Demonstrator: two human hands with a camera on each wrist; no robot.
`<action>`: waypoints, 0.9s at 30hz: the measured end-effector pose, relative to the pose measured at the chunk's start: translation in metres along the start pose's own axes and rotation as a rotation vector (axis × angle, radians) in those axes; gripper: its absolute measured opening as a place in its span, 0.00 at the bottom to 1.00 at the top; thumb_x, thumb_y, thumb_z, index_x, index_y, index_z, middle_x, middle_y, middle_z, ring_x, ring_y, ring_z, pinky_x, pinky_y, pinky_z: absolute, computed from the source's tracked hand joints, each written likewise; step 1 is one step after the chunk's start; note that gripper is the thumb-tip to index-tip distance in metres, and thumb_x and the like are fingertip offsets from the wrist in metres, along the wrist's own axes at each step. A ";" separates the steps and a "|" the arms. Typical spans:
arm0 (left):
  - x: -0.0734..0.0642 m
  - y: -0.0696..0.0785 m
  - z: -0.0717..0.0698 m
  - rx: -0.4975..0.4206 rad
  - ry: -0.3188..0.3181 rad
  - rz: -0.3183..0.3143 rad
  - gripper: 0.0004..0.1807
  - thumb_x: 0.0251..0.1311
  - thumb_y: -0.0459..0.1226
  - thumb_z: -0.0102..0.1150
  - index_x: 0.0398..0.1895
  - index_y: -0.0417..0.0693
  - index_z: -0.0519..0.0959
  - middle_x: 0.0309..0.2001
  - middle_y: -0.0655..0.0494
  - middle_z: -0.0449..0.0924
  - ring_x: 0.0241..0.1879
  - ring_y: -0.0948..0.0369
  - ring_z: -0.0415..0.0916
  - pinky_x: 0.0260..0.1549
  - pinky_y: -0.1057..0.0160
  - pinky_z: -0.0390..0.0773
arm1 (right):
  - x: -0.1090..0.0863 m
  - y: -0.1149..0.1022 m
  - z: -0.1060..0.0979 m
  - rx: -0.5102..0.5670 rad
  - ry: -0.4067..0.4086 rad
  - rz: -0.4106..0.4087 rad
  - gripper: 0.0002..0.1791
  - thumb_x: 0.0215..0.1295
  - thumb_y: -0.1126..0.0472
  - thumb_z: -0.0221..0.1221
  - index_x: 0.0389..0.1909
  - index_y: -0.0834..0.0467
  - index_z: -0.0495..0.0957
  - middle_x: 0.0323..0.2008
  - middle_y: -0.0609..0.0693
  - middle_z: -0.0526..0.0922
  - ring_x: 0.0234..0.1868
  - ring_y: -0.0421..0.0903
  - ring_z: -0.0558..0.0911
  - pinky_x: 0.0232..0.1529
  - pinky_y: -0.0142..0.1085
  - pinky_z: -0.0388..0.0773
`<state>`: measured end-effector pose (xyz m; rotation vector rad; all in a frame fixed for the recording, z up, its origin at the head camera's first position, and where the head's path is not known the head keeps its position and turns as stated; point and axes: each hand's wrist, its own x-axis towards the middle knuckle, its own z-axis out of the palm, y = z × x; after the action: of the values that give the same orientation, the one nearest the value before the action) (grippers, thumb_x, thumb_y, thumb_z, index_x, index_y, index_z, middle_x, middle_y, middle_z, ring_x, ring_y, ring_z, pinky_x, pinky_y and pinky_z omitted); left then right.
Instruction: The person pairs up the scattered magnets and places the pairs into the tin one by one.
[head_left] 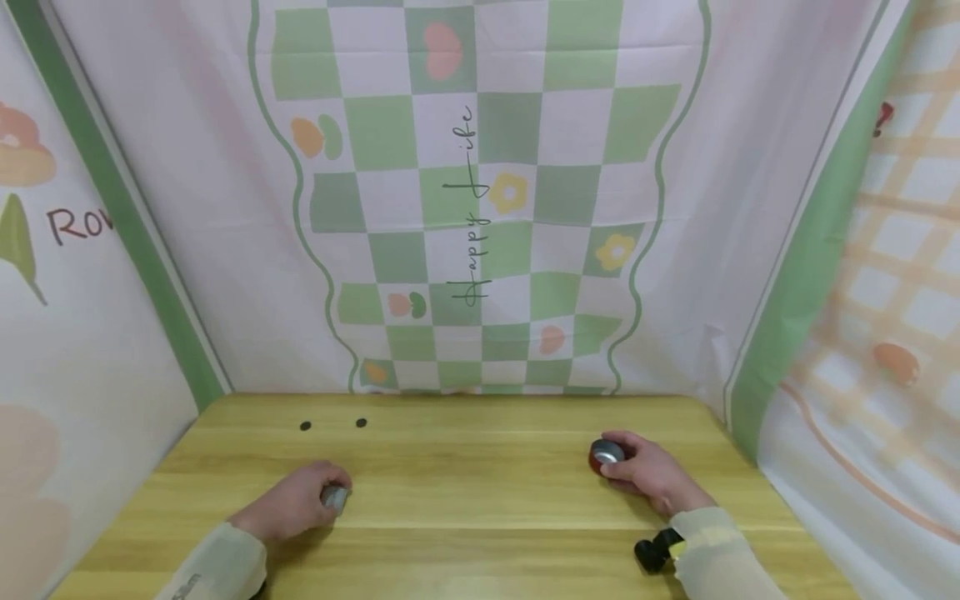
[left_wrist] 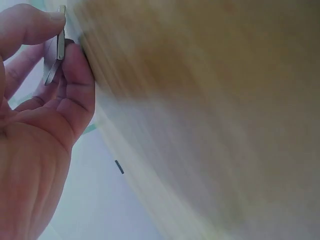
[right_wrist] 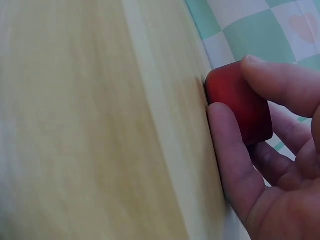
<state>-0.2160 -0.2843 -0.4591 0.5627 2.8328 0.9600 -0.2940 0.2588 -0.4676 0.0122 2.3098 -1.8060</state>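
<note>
My left hand (head_left: 303, 497) is at the left of the table, gripping a small flat silver metal piece (head_left: 334, 497) between thumb and fingers. In the left wrist view this metal piece (left_wrist: 61, 40) appears edge-on with a bend along it, the thumb on its upper end. Over on the right side, my right hand (head_left: 651, 469) holds a small red round object (head_left: 597, 457) with a dark rim and a shiny silver face. The right wrist view shows the smooth side of the red object (right_wrist: 235, 97) pinched between thumb and fingers, close against the tabletop.
Two small black discs, a left one (head_left: 305, 426) and a right one (head_left: 362, 422), lie near the back left of the wooden table (head_left: 480, 483). A black object (head_left: 655, 552) is beside the right sleeve. Printed cloth (head_left: 510, 125) hangs behind the back edge.
</note>
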 end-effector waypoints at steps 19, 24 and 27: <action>0.000 -0.012 0.000 -0.466 0.016 -0.166 0.26 0.50 0.29 0.68 0.56 0.32 0.77 0.47 0.44 0.77 0.43 0.50 0.75 0.42 0.53 0.79 | -0.002 0.002 0.001 -0.003 0.016 0.002 0.41 0.53 0.75 0.69 0.69 0.68 0.64 0.66 0.74 0.60 0.60 0.66 0.70 0.47 0.45 0.82; 0.001 -0.005 0.004 -0.542 0.052 -0.151 0.27 0.50 0.27 0.68 0.57 0.30 0.75 0.48 0.43 0.77 0.44 0.50 0.75 0.44 0.53 0.80 | -0.002 0.003 0.001 -0.013 0.015 -0.001 0.41 0.52 0.75 0.70 0.69 0.68 0.65 0.66 0.74 0.60 0.60 0.66 0.70 0.47 0.45 0.82; 0.003 0.000 0.007 -0.578 0.072 -0.162 0.27 0.50 0.26 0.68 0.57 0.30 0.76 0.48 0.42 0.77 0.44 0.50 0.75 0.43 0.54 0.80 | -0.003 0.002 0.002 -0.022 0.017 0.003 0.41 0.52 0.75 0.70 0.69 0.68 0.65 0.65 0.74 0.61 0.60 0.66 0.70 0.46 0.45 0.82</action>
<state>-0.2176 -0.2793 -0.4644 0.2286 2.4189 1.6878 -0.2907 0.2582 -0.4693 0.0275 2.3396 -1.7860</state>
